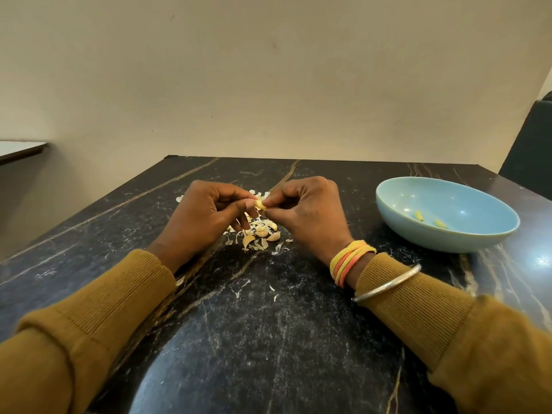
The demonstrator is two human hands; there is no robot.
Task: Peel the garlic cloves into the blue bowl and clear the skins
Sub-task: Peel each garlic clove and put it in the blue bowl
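Both hands, left hand (pixel 206 216) and right hand (pixel 304 213), pinch one garlic clove (pixel 260 203) above the skins (pixel 260 234) on the table (pixel 268 324); blue bowl (pixel 388 201) lies to the right, nearer the right hand.

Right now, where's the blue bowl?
In the head view, the blue bowl sits on the dark table, to the right of the right hand and apart from it, holding two peeled cloves.
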